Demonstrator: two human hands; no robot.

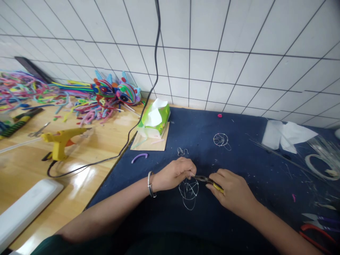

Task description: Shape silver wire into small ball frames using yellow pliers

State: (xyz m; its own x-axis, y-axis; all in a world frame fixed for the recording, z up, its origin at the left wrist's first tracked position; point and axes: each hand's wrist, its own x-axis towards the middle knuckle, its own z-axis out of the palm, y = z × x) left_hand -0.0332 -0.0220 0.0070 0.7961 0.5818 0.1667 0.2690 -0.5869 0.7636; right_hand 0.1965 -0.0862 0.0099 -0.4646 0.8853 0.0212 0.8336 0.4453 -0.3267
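Note:
My left hand [177,173] pinches the upper edge of a round wire frame [189,198], which hangs below the fingers with a loose loop at its bottom. In my right hand [231,189] is a pair of pliers [204,179] with a yellow handle. The jaws point left and meet the wire by my left fingertips; whether they grip it I cannot tell. Just beyond my left hand lie small bent wire hooks [182,152]. Another round wire frame [220,139] rests farther back on the dark blue cloth [159,216].
At left, a yellow glue gun [62,141] lies on the wooden table with its cord, near colourful pipe cleaners [92,113]. A tissue pack [156,118] stands on cardboard. Straight wires, a wire coil [318,168] and red-handled cutters [317,232] occupy the right side.

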